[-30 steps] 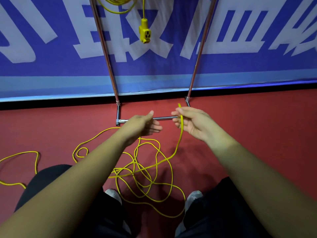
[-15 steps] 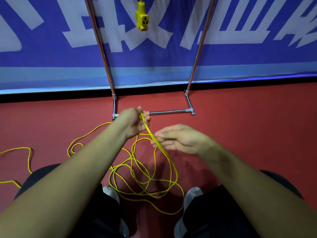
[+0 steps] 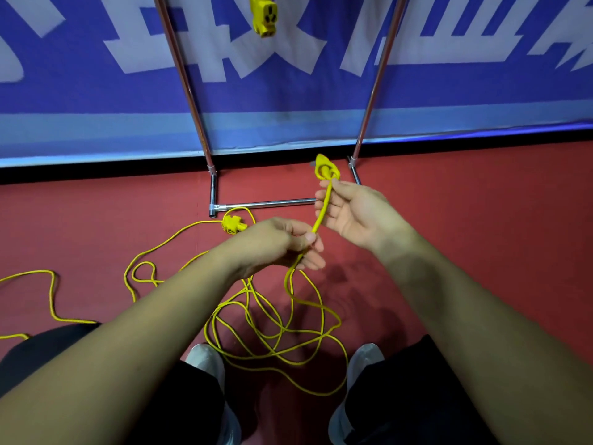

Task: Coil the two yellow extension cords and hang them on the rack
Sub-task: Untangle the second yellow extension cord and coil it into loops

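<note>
Left hand (image 3: 279, 245) pinches, right hand (image 3: 356, 213) grips yellow extension cord (image 3: 322, 207) below its plug (image 3: 325, 168) — rest tangled on floor (image 3: 465, 220), near side. Loops cd snag w/ pulling — knotting the coil.

rack legs (image 3: 192, 101) ahead, cord (image 3: 272, 332) underfoot

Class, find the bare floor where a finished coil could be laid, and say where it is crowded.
Free: red floor right of the rack base, up to the banner. Crowded: yellow cord tangled between the shoes and looping leftward.
</note>
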`<action>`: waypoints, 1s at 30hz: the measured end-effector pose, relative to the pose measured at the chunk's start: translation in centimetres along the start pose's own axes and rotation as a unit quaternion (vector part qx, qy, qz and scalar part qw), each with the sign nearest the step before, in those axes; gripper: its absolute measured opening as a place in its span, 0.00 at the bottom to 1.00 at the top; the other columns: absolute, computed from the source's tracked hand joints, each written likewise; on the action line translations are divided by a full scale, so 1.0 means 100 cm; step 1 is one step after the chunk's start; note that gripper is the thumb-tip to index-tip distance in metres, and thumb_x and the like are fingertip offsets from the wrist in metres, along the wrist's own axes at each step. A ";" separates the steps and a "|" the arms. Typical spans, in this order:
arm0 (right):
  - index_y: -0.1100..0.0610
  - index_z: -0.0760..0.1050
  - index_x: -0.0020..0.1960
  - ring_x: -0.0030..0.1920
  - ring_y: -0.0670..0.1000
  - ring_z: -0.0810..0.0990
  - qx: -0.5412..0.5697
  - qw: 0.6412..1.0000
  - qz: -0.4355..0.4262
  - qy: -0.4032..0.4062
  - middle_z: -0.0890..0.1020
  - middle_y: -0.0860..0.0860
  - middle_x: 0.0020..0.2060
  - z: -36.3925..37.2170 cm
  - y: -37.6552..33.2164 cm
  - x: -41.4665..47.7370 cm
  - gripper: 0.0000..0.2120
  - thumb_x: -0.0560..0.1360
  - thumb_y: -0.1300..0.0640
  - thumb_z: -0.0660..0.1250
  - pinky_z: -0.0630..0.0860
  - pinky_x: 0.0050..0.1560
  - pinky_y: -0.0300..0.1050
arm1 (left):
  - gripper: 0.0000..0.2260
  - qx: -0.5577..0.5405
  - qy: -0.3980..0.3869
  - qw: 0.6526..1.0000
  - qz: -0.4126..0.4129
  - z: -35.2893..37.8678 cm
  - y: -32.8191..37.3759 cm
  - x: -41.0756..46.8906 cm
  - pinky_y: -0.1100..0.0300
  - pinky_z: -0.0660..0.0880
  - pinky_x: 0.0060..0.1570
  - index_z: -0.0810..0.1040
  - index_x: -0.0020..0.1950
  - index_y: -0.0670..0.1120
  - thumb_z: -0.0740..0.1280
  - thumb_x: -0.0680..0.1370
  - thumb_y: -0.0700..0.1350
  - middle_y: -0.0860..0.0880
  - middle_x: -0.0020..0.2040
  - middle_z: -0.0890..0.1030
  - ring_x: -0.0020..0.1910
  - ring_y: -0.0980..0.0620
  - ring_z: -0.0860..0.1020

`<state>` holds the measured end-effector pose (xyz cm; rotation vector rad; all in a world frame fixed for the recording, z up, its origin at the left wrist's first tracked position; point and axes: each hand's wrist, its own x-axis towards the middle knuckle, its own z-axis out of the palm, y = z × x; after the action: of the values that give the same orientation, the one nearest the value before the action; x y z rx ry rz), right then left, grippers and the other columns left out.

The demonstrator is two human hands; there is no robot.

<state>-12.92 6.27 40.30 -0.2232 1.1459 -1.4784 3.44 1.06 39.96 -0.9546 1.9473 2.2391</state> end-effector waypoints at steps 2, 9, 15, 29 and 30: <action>0.60 0.75 0.50 0.30 0.51 0.79 -0.053 0.998 -0.031 -0.015 0.81 0.53 0.31 0.002 -0.002 -0.001 0.08 0.82 0.61 0.57 0.77 0.33 0.43 | 0.08 0.028 0.031 0.999 0.020 -0.004 0.001 0.004 0.57 0.75 0.54 0.79 0.52 0.42 0.62 0.82 0.43 0.44 0.48 0.83 0.48 0.49 0.80; 0.63 0.76 0.50 0.31 0.51 0.75 -0.183 0.976 -0.053 -0.107 0.79 0.57 0.35 0.012 0.000 -0.012 0.07 0.80 0.65 0.59 0.69 0.33 0.44 | 0.14 -0.195 0.229 0.943 0.145 -0.032 0.027 0.008 0.52 0.78 0.51 0.75 0.58 0.43 0.61 0.81 0.53 0.43 0.54 0.83 0.52 0.43 0.83; 0.64 0.77 0.55 0.30 0.54 0.74 -0.226 0.962 -0.094 -0.120 0.80 0.58 0.35 0.016 0.001 -0.014 0.13 0.82 0.58 0.58 0.67 0.32 0.45 | 0.07 -0.209 0.214 0.937 0.182 -0.040 0.030 0.005 0.63 0.76 0.38 0.78 0.52 0.45 0.63 0.81 0.46 0.49 0.44 0.84 0.36 0.51 0.81; 0.59 0.78 0.47 0.37 0.48 0.80 -0.301 0.930 -0.195 -0.085 0.84 0.56 0.41 0.007 -0.003 -0.017 0.08 0.81 0.61 0.61 0.73 0.40 0.39 | 0.07 -0.275 0.101 0.935 0.199 -0.046 0.037 -0.005 0.53 0.79 0.56 0.77 0.54 0.43 0.62 0.80 0.44 0.43 0.47 0.82 0.51 0.44 0.80; 0.59 0.78 0.48 0.37 0.48 0.81 -0.303 0.928 -0.198 -0.089 0.84 0.56 0.41 0.007 -0.004 -0.017 0.07 0.81 0.62 0.62 0.73 0.40 0.39 | 0.08 -0.264 0.107 0.937 0.203 -0.046 0.037 -0.006 0.54 0.79 0.55 0.76 0.54 0.44 0.61 0.80 0.45 0.44 0.47 0.84 0.51 0.45 0.82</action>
<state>-12.16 7.24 41.68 -1.0472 1.4387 -1.3631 4.39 -3.71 43.33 -0.9285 1.7772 3.1246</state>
